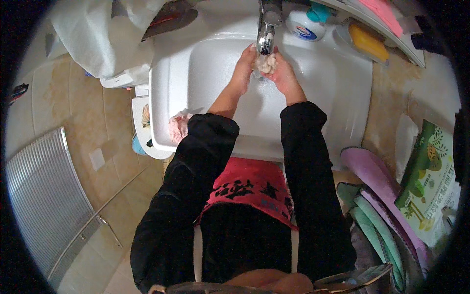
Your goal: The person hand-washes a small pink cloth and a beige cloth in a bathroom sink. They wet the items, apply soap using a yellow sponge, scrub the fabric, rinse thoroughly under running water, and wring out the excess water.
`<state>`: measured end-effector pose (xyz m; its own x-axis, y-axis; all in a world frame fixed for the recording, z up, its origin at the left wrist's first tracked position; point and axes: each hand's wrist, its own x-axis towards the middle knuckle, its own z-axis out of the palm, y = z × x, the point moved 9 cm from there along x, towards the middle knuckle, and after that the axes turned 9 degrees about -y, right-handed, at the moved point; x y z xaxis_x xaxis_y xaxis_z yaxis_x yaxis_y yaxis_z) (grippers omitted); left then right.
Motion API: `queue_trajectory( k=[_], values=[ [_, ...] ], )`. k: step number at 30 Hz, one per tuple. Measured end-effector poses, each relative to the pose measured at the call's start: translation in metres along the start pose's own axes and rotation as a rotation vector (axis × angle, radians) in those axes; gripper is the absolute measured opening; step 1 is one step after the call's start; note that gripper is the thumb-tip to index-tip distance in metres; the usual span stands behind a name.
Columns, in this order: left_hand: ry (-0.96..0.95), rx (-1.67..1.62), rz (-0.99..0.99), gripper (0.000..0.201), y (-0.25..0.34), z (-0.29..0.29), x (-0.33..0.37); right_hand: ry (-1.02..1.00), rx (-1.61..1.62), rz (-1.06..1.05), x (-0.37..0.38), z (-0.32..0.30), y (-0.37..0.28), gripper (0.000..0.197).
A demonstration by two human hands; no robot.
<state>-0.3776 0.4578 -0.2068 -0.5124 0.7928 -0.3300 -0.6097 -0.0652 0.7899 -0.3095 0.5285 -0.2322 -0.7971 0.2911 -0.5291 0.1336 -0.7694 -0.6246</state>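
Note:
Both my hands are close together under the chrome faucet (265, 36), over the basin of the white sink (205, 63). A small crumpled cream-coloured cloth (267, 63) sits bunched between them, looking wet. My right hand (285, 77) curls round its right side. From the left my left hand (242, 71) closes in on the same cloth, its fingertips partly hidden behind the faucet. Which kind of cloth it is cannot be made out. A pink crumpled cloth (179, 128) lies at the sink's front left corner, next to my left sleeve.
A white bottle with a teal cap (306, 25) stands right of the faucet, near a yellow bar-shaped item (368, 43). Purple and green towels (374, 215) hang at the right beside a green package (431, 176). White sheeting (103, 34) drapes at the far left.

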Motion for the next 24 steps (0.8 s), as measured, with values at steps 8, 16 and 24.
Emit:
queue_trajectory(
  k=[8, 16, 24],
  values=[
    [0.131, 1.095, 0.373, 0.035, 0.038, 0.033, 0.014, -0.265, 0.562, -0.022, 0.024, 0.037, 0.024, 0.058],
    [0.151, 0.989, -0.111, 0.042, 0.018, 0.007, 0.028, 0.091, 0.165, 0.058, 0.003, 0.020, 0.018, 0.059],
    [-0.059, 0.082, -0.392, 0.040, -0.009, -0.027, -0.010, -0.277, 0.279, 0.066, -0.020, 0.008, -0.012, 0.041]
  ],
)
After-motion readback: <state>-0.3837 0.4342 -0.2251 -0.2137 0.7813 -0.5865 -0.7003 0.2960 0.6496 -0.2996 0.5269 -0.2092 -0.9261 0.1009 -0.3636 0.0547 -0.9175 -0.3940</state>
